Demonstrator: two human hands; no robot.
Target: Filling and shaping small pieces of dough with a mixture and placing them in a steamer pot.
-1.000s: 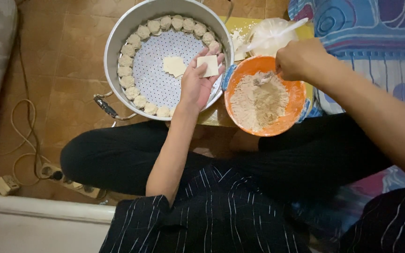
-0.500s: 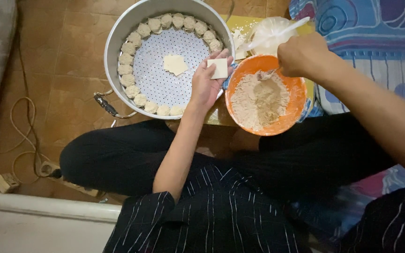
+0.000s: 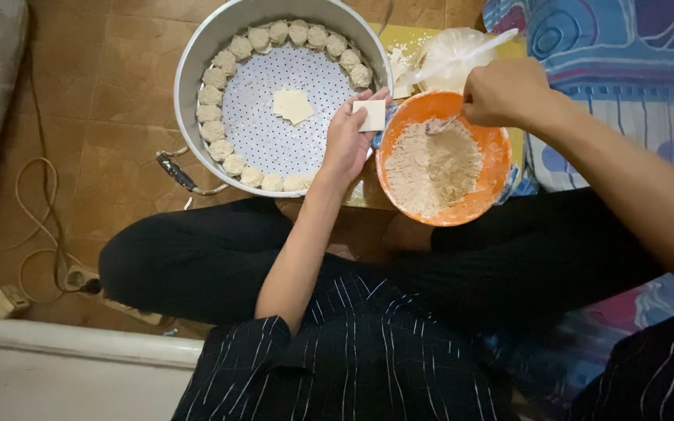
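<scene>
The person is sitting cross-legged on the floor, and the left hand [image 3: 346,144] is reaching up toward the middle of the frame, holding a small square wrapper [image 3: 370,114]. The wrapper is lying flat on the fingertips, near-square with no clear long axis, its edges running roughly level with the frame and its face turned up to the camera. The fingers are lying close together under it, the thumb along the left edge, so the sheet is sitting at the very tips and jutting out to the right, just over the gap between the pan [image 3: 196,58] and the bowl [image 3: 487,195].

The right hand [image 3: 505,92] is hovering over the upper rim of the orange bowl, fingers curled tight around a spoon [image 3: 440,125] whose tip is dipping into the pale brown filling [image 3: 433,165]. The spoon is slanting down to the left.

In the upper left, the big metal pan is holding a dotted white tray [image 3: 267,132], with dumplings [image 3: 220,82] lining its rim in a ring. A second wrapper [image 3: 293,104] is lying loose near the tray's middle, well apart from the hand. Behind the bowl, a clear bag [image 3: 452,58] is sitting at the top of the frame.
</scene>
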